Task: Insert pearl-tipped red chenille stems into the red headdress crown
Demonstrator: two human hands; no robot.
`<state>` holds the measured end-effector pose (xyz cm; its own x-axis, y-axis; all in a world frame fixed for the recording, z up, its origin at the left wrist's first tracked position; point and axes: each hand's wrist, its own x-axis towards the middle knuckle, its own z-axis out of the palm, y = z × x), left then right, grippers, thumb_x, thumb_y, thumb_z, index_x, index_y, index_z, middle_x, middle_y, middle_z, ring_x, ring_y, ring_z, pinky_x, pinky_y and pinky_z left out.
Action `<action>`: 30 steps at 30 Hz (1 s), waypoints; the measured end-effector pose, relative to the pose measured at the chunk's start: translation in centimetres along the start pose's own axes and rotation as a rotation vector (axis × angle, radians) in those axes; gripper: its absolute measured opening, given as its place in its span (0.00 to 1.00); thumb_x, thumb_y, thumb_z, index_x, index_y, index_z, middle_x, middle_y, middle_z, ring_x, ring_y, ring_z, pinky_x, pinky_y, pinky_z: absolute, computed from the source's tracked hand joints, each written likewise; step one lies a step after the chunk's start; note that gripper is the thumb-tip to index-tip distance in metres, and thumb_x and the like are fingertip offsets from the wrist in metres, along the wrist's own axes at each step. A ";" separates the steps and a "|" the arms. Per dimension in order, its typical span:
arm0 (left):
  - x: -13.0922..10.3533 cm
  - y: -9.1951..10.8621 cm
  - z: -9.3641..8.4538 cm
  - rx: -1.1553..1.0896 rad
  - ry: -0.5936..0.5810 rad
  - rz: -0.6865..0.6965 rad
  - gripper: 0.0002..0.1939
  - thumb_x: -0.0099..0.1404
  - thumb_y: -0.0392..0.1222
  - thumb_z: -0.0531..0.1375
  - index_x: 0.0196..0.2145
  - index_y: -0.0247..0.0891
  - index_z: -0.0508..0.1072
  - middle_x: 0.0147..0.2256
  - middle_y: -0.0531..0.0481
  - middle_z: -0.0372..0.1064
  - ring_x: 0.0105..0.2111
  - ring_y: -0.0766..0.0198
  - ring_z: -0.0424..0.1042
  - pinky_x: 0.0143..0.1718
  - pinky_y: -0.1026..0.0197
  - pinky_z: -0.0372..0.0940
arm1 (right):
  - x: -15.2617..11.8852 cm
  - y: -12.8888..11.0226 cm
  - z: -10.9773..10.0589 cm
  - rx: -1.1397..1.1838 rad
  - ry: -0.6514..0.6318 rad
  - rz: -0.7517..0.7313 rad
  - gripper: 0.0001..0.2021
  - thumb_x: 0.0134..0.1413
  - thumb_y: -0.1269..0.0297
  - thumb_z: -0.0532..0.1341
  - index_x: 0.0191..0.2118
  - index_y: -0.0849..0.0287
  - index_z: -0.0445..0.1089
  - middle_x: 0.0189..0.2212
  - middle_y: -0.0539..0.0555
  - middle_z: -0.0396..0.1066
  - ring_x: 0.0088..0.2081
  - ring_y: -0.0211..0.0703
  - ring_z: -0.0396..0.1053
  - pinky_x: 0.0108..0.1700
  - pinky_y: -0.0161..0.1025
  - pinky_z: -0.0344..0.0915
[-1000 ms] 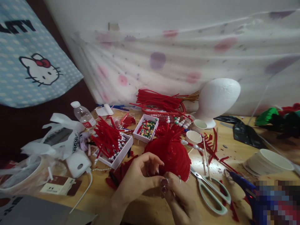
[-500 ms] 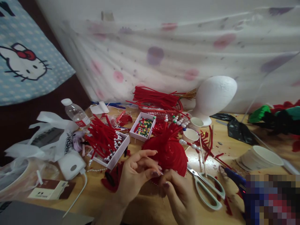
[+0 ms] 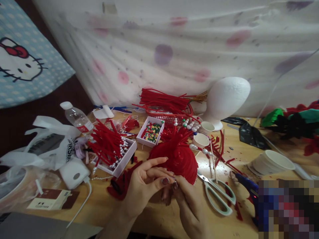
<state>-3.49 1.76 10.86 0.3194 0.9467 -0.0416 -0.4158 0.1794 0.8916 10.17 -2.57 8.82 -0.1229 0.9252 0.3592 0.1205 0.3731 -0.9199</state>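
Observation:
In front of the red rounded headpiece [image 3: 185,161], my left hand [image 3: 149,182] and my right hand [image 3: 185,199] meet with thumbs and fingertips pinched close together. Whatever lies between the fingertips is too small to make out. The headpiece looks wound with red pipe cleaners and has a tuft rising from its top; its near side is partly hidden behind my hands. To the right of my right hand lie scissors [image 3: 216,191] with pale handles. A dark red piece [image 3: 117,189] rests left of my left hand.
A box of red pipe cleaners and pearl beads [image 3: 122,162] and a box of colourful beads [image 3: 151,132] stand at left and centre. Behind are a red basket [image 3: 171,113] and a foam head [image 3: 226,99]. Paper cups [image 3: 271,162] and a blue glue gun [image 3: 245,184] are at right.
My fingertips have come closer together, with my right thumb now against the left thumb tip. The whole view has shifted slightly; the objects on the table stay in place.

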 end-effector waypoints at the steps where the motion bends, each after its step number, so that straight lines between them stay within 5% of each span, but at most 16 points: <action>1: -0.1 0.0 -0.1 -0.012 -0.001 -0.025 0.23 0.53 0.40 0.71 0.46 0.35 0.73 0.28 0.51 0.80 0.38 0.64 0.77 0.48 0.62 0.68 | -0.1 0.0 -0.1 -0.012 -0.010 0.017 0.14 0.68 0.66 0.46 0.32 0.56 0.63 0.25 0.49 0.66 0.28 0.36 0.66 0.32 0.32 0.63; 6: 0.1 0.1 -1.1 0.083 -0.012 0.054 0.18 0.57 0.44 0.68 0.45 0.39 0.73 0.32 0.50 0.79 0.38 0.62 0.77 0.44 0.60 0.69 | -0.7 -0.1 -1.0 -0.138 0.021 0.001 0.11 0.67 0.68 0.48 0.37 0.55 0.66 0.24 0.47 0.66 0.27 0.34 0.66 0.31 0.31 0.61; 9: 0.6 0.2 -1.7 0.539 0.049 0.371 0.10 0.63 0.41 0.63 0.44 0.41 0.75 0.46 0.46 0.74 0.49 0.59 0.72 0.53 0.55 0.65 | -0.5 0.4 -1.7 -0.233 0.239 -0.064 0.12 0.67 0.69 0.48 0.45 0.53 0.67 0.25 0.46 0.67 0.28 0.35 0.66 0.31 0.32 0.62; 12: 1.3 -0.4 -1.8 1.034 0.048 0.650 0.16 0.65 0.38 0.60 0.51 0.44 0.71 0.54 0.43 0.66 0.56 0.56 0.64 0.57 0.50 0.60 | 0.5 1.1 -2.4 -0.483 0.446 -0.171 0.12 0.64 0.70 0.52 0.50 0.54 0.66 0.38 0.53 0.69 0.40 0.42 0.67 0.42 0.40 0.64; 15: 1.8 -1.7 -1.8 1.273 -0.037 0.745 0.22 0.67 0.40 0.58 0.58 0.43 0.64 0.58 0.40 0.59 0.59 0.53 0.60 0.58 0.46 0.60 | 1.6 1.8 -2.8 -0.727 0.452 -0.219 0.16 0.60 0.69 0.56 0.54 0.55 0.64 0.48 0.59 0.64 0.51 0.51 0.62 0.51 0.51 0.60; 30: 2.8 -3.8 -2.3 1.372 -0.086 0.827 0.22 0.68 0.35 0.53 0.59 0.37 0.60 0.58 0.39 0.58 0.59 0.54 0.57 0.59 0.49 0.58 | 2.7 3.3 -2.4 -0.836 0.353 -0.218 0.16 0.59 0.75 0.53 0.51 0.54 0.64 0.48 0.58 0.62 0.48 0.49 0.62 0.47 0.49 0.60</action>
<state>-2.96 4.37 6.33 0.4695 0.6316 0.6170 0.5364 -0.7591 0.3689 12.57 1.29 7.16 0.0634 0.7453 0.6637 0.8168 0.3434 -0.4637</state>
